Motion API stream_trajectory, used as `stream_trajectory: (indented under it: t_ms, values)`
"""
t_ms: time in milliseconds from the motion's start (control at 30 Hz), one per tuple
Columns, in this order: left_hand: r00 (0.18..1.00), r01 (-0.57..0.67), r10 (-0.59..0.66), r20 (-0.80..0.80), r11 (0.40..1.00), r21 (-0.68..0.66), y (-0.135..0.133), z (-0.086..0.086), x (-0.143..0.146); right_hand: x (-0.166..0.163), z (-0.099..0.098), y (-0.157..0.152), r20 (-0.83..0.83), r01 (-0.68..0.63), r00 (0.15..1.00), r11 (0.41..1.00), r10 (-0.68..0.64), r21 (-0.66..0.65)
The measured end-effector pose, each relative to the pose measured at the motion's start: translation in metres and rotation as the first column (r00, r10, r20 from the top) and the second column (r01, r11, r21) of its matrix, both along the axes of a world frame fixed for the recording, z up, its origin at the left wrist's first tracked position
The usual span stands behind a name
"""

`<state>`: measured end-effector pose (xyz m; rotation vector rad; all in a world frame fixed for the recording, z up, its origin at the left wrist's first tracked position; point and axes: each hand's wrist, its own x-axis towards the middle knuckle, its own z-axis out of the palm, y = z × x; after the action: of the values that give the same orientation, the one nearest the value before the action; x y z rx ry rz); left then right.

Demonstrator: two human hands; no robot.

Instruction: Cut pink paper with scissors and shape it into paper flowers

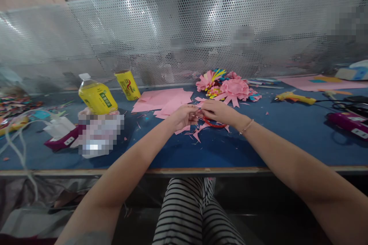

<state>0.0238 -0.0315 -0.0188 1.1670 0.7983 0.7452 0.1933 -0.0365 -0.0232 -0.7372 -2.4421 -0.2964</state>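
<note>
My left hand [184, 117] is closed in a pinch over the middle of the blue table. What sits between its fingertips is too small to make out. My right hand [220, 112] meets it fingertip to fingertip, closed around scissors whose red handle loop [214, 124] shows below the palm; the blades are hidden. Pink paper scraps [196, 135] lie under and around both hands. Just behind the left hand is a loose stack of pink paper sheets [163, 99]. Beyond the right hand rests a bunch of pink, yellow and blue paper flowers [234, 89].
On the left stand a yellow liquid bottle [99, 95], a yellow canister [128, 85] and a purple power strip [61, 141] with white cables. At right lie a yellow glue gun [297, 98] and another purple strip [349, 124]. A perforated metal panel [161, 19] closes the back.
</note>
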Motion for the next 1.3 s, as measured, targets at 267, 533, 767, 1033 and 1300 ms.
stream_trajectory:
  t_ms: [267,533,767,1033,1300]
  values:
    - [0.980,-0.151,0.125,0.155,0.974,0.168,0.000,-0.002,0.000,0.000,-0.002,0.002,-0.286,0.062,0.954,0.993,-0.087,-0.097]
    - [0.976,-0.137,0.086,0.202,0.957,0.256,0.002,-0.004,0.002,-0.014,-0.010,-0.001,-0.685,-0.260,0.709,0.842,-0.166,-0.473]
    - [0.978,-0.152,0.094,0.185,0.931,0.333,0.006,-0.010,0.002,-0.015,-0.008,-0.002,-0.747,-0.356,0.636,0.785,-0.195,-0.507]
    - [0.979,-0.165,0.107,0.176,0.921,0.353,0.004,-0.010,0.003,-0.014,-0.011,0.000,-0.778,-0.466,0.586,0.691,-0.227,-0.553]
    - [0.980,-0.150,0.096,0.174,0.932,0.331,0.002,-0.008,0.003,-0.014,-0.014,0.003,-0.801,-0.522,0.556,0.657,-0.221,-0.544]
